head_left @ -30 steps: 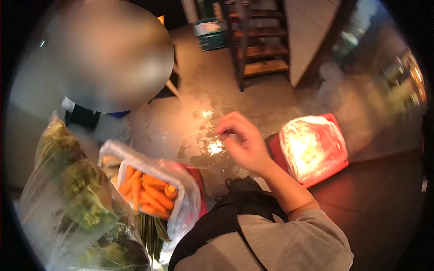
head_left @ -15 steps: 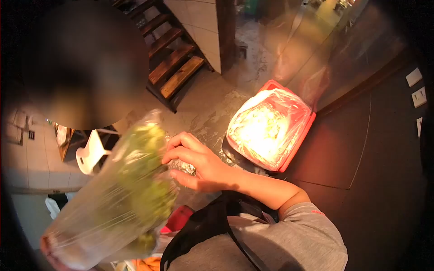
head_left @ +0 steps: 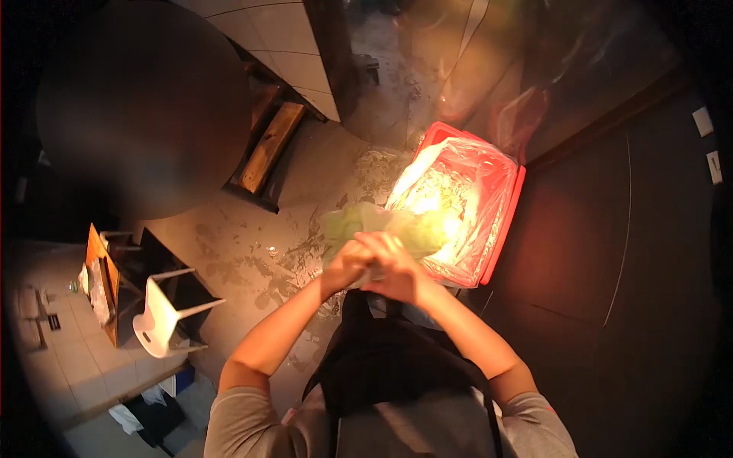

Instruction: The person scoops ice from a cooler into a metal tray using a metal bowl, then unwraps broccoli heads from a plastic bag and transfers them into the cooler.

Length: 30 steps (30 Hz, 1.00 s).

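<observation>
Pinching in toward each other near the middle of the frame, the left hand (head_left: 343, 269) and right hand (head_left: 398, 267) are curled closely around the near edge of a plastic bag (head_left: 384, 218); blur hides just how each finger sits. The likeliest trouble is the thin film slipping or tearing, since the contents spread out beyond the fingers and only a small bunch of plastic seems to bear them. A tear there could drop leafy greens (head_left: 425, 233) onto the wet, smeared floor (head_left: 294, 229) at left of centre. The bag's right end also overlaps the near left side of the red plastic crate (head_left: 506, 221), right of centre, so it could snag on the rim or the loose clear liner (head_left: 489, 169); whether they touch, I cannot tell. Strong glare inside the crate could make an edge easy to misjudge.

The bag looks soft, cloudy and translucent, bulging on both sides of the hands. Its contents show as pale to yellowish green, brightest toward the crate, too blurred for the vegetable to be named.
</observation>
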Each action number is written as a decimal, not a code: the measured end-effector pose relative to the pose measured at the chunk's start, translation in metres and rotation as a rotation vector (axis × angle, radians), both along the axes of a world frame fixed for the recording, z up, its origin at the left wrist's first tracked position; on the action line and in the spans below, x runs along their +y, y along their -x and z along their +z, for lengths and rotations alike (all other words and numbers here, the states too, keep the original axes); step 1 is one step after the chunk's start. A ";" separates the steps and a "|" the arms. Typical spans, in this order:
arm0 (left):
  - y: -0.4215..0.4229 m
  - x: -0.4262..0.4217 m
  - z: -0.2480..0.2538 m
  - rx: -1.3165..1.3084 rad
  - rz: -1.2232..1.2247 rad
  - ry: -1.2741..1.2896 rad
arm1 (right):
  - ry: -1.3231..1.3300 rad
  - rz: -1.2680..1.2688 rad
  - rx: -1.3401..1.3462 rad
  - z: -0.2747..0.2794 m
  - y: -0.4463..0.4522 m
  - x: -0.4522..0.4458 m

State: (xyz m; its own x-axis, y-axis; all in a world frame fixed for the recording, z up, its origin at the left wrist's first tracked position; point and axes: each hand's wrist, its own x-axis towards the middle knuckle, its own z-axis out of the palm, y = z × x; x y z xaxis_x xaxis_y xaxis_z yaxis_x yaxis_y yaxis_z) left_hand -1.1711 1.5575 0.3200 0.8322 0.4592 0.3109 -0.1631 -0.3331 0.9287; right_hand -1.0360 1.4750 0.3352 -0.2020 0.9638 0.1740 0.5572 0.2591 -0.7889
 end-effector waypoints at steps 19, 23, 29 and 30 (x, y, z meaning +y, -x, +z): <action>-0.073 0.061 -0.120 0.231 -0.017 0.449 | 0.174 -0.698 -0.045 -0.110 -0.103 -0.010; -0.087 0.055 -0.090 0.342 -0.050 0.725 | 0.178 -0.680 -0.053 -0.092 -0.077 -0.009; -0.079 0.069 -0.067 0.563 -0.149 0.925 | 0.410 -0.889 -0.194 -0.155 -0.037 -0.023; -0.075 0.069 -0.065 0.566 -0.114 0.936 | 0.429 -0.922 -0.270 -0.167 -0.036 -0.023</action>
State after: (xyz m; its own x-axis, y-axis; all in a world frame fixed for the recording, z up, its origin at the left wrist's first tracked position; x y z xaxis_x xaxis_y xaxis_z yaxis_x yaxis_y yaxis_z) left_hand -1.0961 1.6265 0.2546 0.7973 0.2255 -0.5599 0.3807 0.5320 0.7563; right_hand -1.0001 1.4524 0.1678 0.6602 0.7340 -0.1593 0.5674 -0.6264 -0.5345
